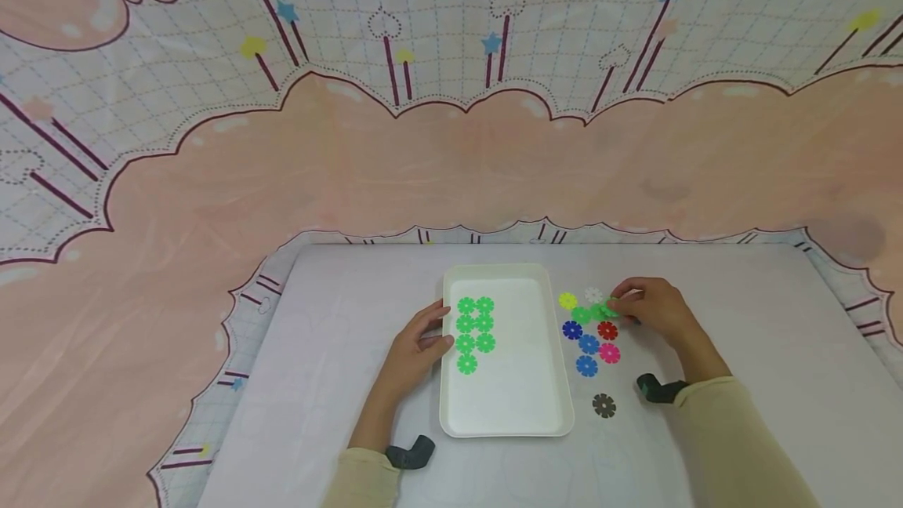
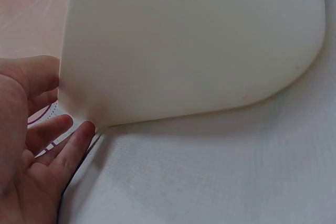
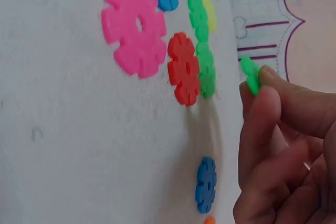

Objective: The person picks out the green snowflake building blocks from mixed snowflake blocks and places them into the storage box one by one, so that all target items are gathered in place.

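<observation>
A white tray [image 1: 525, 367] lies lengthwise on the table, with several green flower-shaped plastic discs [image 1: 466, 324] in two columns on its left half. My left hand [image 1: 418, 347] holds the tray's left edge, with the thumb at the rim. In the left wrist view, the fingers [image 2: 73, 148] touch the tray's outer wall [image 2: 184, 51]. Right of the tray, my right hand [image 1: 656, 308] pinches a green flower-shaped disc [image 3: 253, 74] between thumb and fingertips, raised off the table. Other green discs [image 3: 206, 69] lie just beneath it, beside a red disc [image 3: 183, 69].
Loose discs sit right of the tray: yellow [image 1: 567, 301], white [image 1: 592, 295], dark blue [image 1: 572, 330], lighter blue [image 1: 587, 366], pink [image 1: 610, 353] and, nearer the front, dark grey [image 1: 603, 405]. A patterned cloth backdrop [image 1: 494, 163] rises behind the table.
</observation>
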Demonstrator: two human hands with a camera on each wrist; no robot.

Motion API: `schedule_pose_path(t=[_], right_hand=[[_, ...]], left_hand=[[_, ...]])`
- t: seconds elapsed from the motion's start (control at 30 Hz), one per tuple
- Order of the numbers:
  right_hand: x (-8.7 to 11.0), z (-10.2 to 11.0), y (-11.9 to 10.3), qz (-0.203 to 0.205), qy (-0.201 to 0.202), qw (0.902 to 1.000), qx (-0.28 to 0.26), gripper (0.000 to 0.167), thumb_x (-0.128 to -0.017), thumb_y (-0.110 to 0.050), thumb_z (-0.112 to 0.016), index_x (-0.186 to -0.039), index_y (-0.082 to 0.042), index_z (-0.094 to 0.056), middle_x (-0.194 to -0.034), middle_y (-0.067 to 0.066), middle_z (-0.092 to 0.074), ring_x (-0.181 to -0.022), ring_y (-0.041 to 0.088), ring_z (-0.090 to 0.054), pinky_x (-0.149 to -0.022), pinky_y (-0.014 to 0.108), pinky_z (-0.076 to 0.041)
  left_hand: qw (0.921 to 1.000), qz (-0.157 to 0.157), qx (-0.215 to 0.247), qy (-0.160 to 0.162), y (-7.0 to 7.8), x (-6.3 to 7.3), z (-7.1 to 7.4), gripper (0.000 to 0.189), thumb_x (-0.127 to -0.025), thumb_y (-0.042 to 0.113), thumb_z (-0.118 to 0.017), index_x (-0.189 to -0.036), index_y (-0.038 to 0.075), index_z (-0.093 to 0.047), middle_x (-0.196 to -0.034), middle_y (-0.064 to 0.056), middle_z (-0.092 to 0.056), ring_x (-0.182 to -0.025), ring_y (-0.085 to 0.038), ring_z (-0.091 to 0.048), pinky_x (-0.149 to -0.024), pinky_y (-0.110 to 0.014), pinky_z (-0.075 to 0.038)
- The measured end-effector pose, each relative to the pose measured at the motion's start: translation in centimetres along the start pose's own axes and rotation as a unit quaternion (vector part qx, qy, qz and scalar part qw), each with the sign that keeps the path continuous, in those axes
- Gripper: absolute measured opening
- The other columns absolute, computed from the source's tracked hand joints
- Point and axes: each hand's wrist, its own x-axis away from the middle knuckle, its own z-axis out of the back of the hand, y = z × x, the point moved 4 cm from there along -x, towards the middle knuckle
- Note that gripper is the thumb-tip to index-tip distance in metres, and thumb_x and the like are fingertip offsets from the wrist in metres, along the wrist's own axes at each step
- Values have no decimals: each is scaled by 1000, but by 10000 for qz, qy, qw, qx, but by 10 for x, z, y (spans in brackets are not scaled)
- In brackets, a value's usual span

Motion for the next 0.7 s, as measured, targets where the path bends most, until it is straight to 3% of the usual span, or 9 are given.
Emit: schedule_pose_path(t=[0.5,0.7], right_hand=[[9,-12,-28,177,-280,9938,-1064,37,-98,-29,-70,-123,-3,-65,-101,15,-66,-79,20,-69,-71,22,-62],[13,-18,-44,406,-381,9943,-911,36,-94,-21,-74,-126,-6,-66,-103,15,-67,-84,26,-67,-74,29,-62]], left_hand=[[9999,-92,57,-64,0,0,0,52,-96,23,-73,-145,15,-57,-160,7,-43,-137,-23,-55,-103,-21,-54],[9999,-108,2,-51,-1,0,0,53,-96,24,-73,-145,15,-56,-160,6,-43,-137,-23,-55,-103,-21,-54]])
